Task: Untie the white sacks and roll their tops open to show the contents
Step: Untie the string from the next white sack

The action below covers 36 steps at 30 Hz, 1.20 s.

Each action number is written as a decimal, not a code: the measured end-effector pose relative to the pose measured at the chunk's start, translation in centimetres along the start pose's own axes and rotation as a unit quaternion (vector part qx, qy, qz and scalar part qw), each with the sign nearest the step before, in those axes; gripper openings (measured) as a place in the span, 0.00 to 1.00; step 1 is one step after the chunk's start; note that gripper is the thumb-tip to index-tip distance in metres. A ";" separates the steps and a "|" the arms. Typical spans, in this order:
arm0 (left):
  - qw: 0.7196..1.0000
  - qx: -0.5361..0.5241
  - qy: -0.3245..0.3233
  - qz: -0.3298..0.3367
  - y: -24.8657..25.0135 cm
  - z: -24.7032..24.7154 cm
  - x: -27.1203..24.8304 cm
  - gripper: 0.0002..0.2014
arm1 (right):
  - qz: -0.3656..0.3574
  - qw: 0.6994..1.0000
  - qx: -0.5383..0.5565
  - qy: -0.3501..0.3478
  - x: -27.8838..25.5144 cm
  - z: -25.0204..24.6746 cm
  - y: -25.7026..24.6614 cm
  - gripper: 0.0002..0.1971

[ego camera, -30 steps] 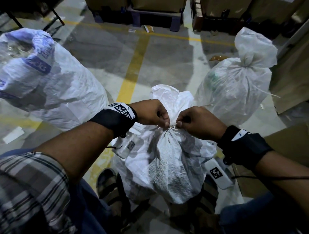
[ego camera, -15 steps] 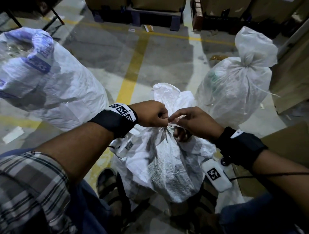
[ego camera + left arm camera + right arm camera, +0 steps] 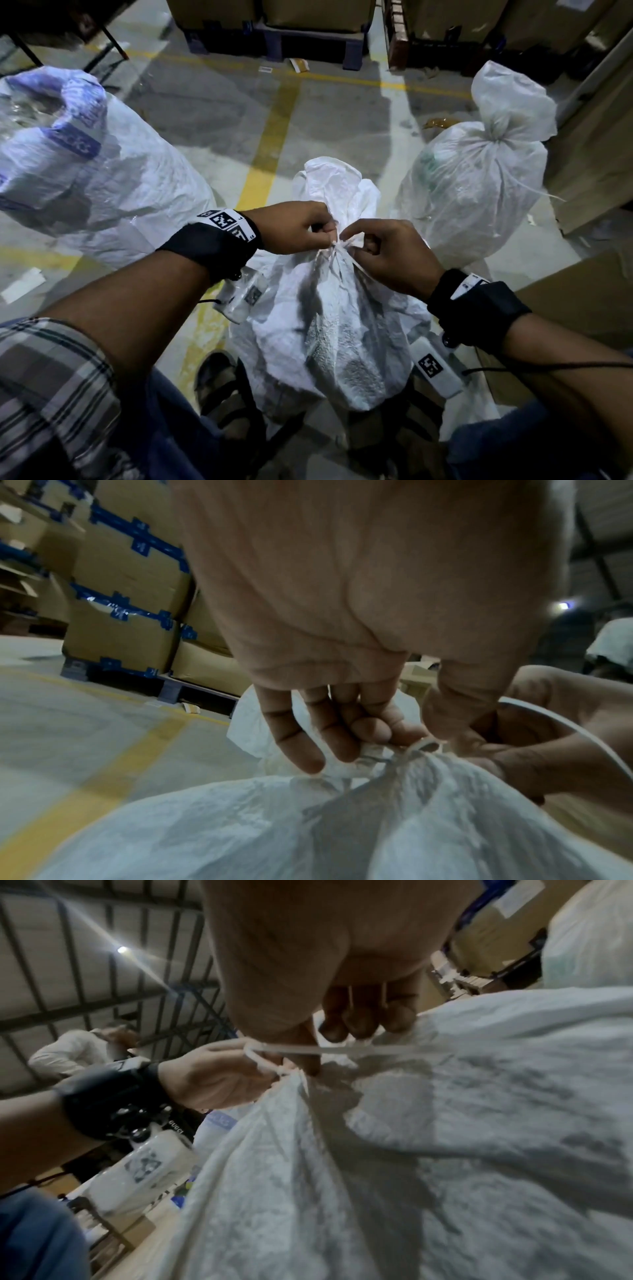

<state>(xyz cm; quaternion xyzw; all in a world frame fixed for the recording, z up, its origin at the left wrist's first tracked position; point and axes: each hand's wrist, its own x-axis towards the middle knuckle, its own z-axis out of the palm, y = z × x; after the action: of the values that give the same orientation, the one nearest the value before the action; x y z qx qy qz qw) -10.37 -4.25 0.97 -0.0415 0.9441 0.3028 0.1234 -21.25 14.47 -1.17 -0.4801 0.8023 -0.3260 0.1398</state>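
A white woven sack stands on the floor between my feet, its neck gathered and bound with a white string tie. My left hand pinches the knot at the neck with curled fingers. My right hand pinches the string from the other side, and a strand runs taut from its fingers across the sack. A second white sack stands tied at the right. A third sack with blue print lies at the left, its top rolled open.
Cardboard boxes on pallets line the far side. A brown box sits close at my right. A yellow line runs along the concrete floor. My sandalled foot is beside the sack. Another person stands behind.
My right hand has shifted on the string, with thumb and forefinger now pinching right at the knot. The left hand stays gripping the neck. The sack remains tied.
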 end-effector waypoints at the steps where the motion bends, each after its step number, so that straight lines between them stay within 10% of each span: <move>1: 1.000 -0.002 0.003 0.001 0.0 -0.1 0.0 0.14 | -0.003 0.999 0.032 0.009 0.0 0.0 -0.1 0.07; 22: 0.999 0.023 0.018 -0.025 0.4 -0.6 -0.4 0.15 | -0.010 0.997 -0.027 -0.067 0.9 -1.7 -0.5 0.07; 30: 0.999 -0.011 0.035 -0.040 0.8 0.0 0.2 0.12 | 0.107 0.968 0.223 -0.046 0.9 -1.5 -2.2 0.15; 36: 0.994 -0.091 0.000 -0.056 0.4 -0.1 0.4 0.08 | 0.275 0.893 0.344 -0.096 0.9 -2.1 -1.3 0.17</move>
<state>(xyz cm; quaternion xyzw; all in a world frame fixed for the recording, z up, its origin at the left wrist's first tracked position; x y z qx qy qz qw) -10.83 -4.02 1.14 -0.1056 0.9088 0.3802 0.1355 -21.90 14.11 1.34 -0.1912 0.7228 -0.4824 0.4564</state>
